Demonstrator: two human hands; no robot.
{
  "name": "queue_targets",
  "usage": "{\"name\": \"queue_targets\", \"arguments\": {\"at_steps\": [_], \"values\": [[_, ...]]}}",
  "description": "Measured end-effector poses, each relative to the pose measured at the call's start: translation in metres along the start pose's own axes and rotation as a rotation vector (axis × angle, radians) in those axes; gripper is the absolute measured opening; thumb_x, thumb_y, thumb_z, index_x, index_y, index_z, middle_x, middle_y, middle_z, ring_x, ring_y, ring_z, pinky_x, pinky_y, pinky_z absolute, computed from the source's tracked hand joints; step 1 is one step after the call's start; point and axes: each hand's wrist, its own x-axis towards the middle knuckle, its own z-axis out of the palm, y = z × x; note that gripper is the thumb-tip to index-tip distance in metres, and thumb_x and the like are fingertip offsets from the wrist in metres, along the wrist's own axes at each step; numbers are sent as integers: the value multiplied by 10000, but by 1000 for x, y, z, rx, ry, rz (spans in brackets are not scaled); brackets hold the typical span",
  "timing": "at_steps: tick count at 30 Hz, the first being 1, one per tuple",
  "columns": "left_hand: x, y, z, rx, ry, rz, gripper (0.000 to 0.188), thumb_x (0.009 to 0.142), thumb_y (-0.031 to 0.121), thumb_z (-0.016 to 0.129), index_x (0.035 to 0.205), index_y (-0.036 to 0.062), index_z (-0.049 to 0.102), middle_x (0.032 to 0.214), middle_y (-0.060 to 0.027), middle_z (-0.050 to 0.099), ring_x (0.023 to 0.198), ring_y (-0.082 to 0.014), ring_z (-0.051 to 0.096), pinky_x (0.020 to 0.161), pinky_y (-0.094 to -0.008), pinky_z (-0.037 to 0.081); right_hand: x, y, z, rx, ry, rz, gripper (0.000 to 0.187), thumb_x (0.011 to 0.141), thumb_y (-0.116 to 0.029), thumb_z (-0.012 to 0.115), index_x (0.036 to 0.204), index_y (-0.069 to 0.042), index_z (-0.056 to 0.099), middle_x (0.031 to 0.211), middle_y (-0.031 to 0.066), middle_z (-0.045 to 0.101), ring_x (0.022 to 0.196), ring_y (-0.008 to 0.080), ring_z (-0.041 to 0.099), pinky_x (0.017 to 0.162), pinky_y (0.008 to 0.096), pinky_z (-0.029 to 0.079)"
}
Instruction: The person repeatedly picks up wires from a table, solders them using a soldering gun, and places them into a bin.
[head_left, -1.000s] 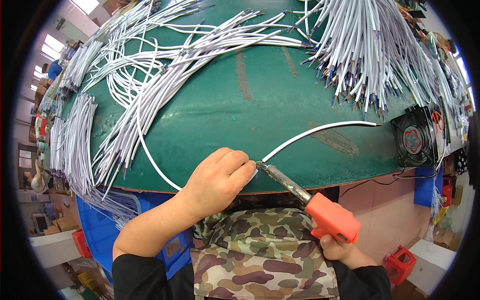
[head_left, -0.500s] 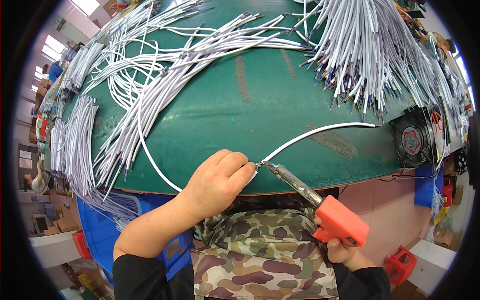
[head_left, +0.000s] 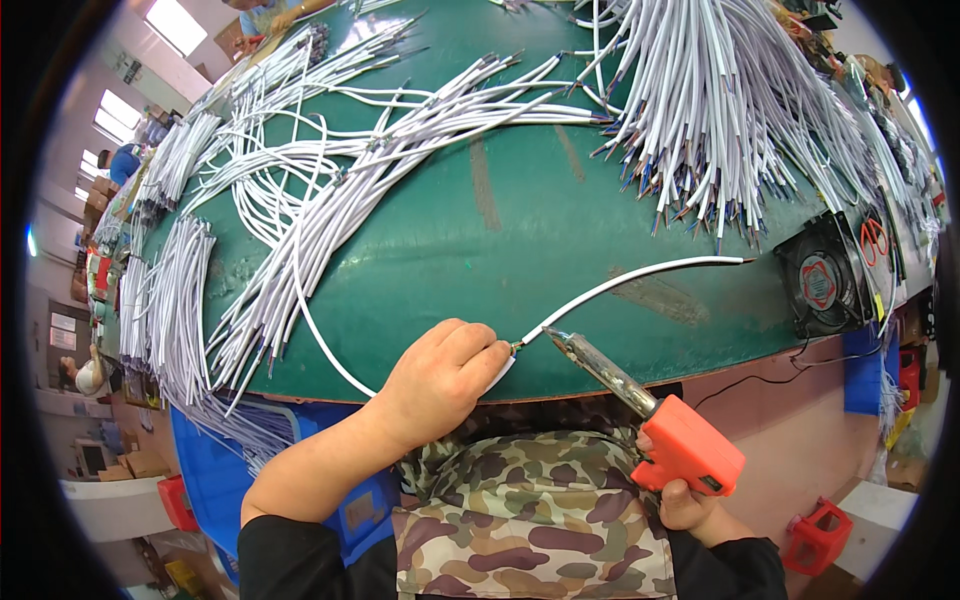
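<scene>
My left hand (head_left: 440, 380) is closed on a white cable near the table's front edge, pinching it beside a stripped joint where bare wires show (head_left: 516, 346). One length of white cable (head_left: 620, 275) curves away from this joint to the right; another (head_left: 325, 345) runs off behind the hand to the left. In my right hand (head_left: 685, 505) is a red-handled soldering gun (head_left: 690, 445), my fingers mostly hidden behind its handle. Its metal tip points up and left, a little apart from the joint, to the right of it.
Bundles of white cables lie on the green table (head_left: 420, 270) at left (head_left: 300, 270) and far right (head_left: 700, 120). A black fan (head_left: 822, 275) stands at the right edge. Below the table's left side is a blue bin (head_left: 210, 470). Another person's arm (head_left: 290, 15) shows at the far left.
The soldering gun's tip has drawn back slightly right from the joint, where it was touching or nearly touching. My left hand keeps its grip. The whole view has shifted a little.
</scene>
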Motion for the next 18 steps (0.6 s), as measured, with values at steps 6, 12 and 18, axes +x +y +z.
{"name": "queue_targets", "arguments": {"at_steps": [6, 12, 18], "values": [[7, 5, -10, 23, -26, -58, 205, 713, 6, 669, 916, -2, 641, 862, -101, 578, 737, -275, 587, 656, -374, 502, -4, -1, -5, 50, 41, -35, 423, 918, -428, 580, 944, -14, 664, 886, 99, 663, 882, 299, 618, 754, 389, 497], [11, -18, -82, -659, -331, -658, 104, 880, 116, 632, 840, 28, 596, 920, -35, 582, 856, -131, 572, 742, -285, 448, -4, 0, -16, 228, 259, -140, 684, 905, -552, 566, 1231, 45, 497, 1103, 138, 602, 1033, 247, 580, 922, 410, 458], [-8, -14, -241, -1815, 837, -37, 612, 871, 31, 635, 1351, -64, 267, 1145, -154, 545, 940, -108, 550, 783, -232, 497, 26, -9, -49, 244, 467, -403, 664, 956, -528, 478, 1264, 58, 433, 1061, 143, 554, 1034, 241, 525, 946, 392, 408]]}}
